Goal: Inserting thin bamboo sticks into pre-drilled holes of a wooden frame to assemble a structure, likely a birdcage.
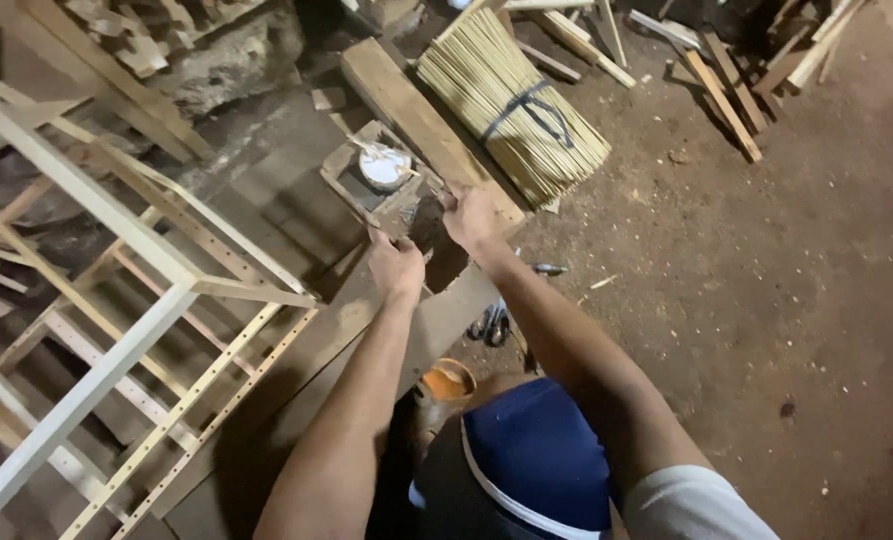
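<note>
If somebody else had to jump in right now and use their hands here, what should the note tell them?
Left hand: closed in a fist at the near edge of the small square wooden frame on the bench; what it grips is too small to tell.
Right hand: at the frame's far corner, fingers bent on something thin.
Inside the frame: a round white tin with a stick.
Beyond it: a long wooden plank and a tied bundle of thin pale bamboo sticks.
To the left: a pale wooden rack with drilled rails.
Done or left: cannot tell.
</note>
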